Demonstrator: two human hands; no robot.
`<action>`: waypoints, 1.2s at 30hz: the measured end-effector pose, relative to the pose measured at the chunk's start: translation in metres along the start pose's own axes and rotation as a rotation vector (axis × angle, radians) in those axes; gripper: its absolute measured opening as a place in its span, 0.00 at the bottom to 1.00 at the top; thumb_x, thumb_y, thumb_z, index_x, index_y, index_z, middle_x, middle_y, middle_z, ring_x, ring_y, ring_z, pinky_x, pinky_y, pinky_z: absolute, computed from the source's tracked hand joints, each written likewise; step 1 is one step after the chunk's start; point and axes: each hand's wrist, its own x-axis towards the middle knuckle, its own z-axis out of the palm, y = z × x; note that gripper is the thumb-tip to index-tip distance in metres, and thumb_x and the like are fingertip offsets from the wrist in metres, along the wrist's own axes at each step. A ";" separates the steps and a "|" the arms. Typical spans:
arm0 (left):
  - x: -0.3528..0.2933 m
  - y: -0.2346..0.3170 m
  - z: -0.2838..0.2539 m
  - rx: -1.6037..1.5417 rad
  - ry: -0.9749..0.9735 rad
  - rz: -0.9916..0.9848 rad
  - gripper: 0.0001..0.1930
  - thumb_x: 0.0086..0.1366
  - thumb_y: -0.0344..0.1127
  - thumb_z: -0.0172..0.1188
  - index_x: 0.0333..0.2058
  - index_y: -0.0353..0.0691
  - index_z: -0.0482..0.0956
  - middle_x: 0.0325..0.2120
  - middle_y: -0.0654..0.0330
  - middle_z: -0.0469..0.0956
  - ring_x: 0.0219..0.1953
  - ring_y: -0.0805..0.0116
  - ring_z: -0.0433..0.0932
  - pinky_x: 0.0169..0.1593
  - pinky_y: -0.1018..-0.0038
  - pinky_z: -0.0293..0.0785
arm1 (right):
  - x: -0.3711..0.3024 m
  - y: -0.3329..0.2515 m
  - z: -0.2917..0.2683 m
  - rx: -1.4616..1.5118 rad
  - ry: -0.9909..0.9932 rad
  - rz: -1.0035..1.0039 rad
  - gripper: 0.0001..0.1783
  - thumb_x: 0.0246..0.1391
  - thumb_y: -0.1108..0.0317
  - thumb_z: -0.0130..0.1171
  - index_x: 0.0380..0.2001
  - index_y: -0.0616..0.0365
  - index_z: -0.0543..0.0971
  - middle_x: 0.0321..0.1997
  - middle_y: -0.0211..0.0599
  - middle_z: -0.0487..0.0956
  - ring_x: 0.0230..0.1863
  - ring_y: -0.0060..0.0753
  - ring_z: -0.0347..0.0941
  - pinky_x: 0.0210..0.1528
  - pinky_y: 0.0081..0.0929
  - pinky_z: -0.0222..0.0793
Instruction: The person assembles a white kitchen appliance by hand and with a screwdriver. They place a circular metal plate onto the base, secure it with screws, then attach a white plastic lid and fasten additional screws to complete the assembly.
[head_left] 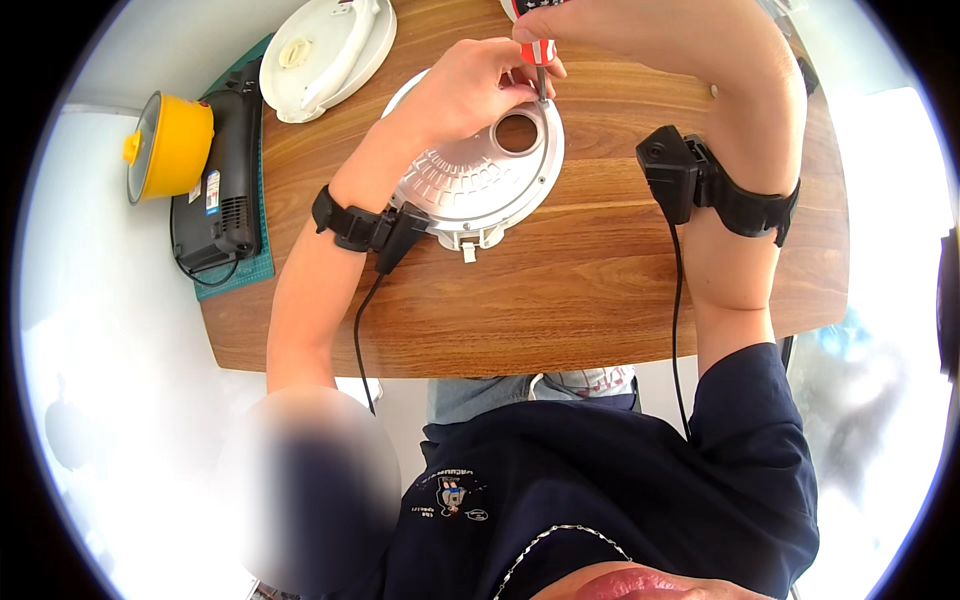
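Two hands working a screwdriver at the rim of a metal housing

Left hand [478, 85] is bending over the housing, fingers bunching by the driver shaft; can't tell if they're pinching the shaft, a screw or just bracing. Probably wants to be doing the steadying: pressing the rim down flat and keeping fingertips off the tip's path. Right hand [572, 22] is wrapping the red-and-black handle of the screwdriver [538, 52], thumb lying along it; rest of that hand is running out of frame. Shaft is standing near upright at the rim. For a good turn it should be staying square to the rim, with push going straight down and the twist coming slow, or the tip may be slipping and scratching the silver face.

Where it's lying, left to right: yellow pot-shaped part [175, 147] and black appliance [200, 235] are sitting along the tabletop's left edge, white lid [330, 75] just inward of them. Silver housing [462, 180] is resting on the tabletop [560, 300], left of its middle, well in from the near edge, latch tab [469, 252] facing that edge. Left hand is covering its far side; right hand is hanging above and beyond its far-right rim, only the driver reaching down there.
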 end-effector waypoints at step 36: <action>-0.001 0.007 0.002 0.034 -0.014 -0.040 0.12 0.65 0.27 0.64 0.48 0.41 0.84 0.33 0.63 0.86 0.35 0.71 0.82 0.44 0.72 0.78 | -0.011 -0.029 -0.037 -0.035 0.208 0.251 0.18 0.44 0.66 0.75 0.35 0.62 0.79 0.23 0.45 0.79 0.25 0.40 0.76 0.29 0.33 0.70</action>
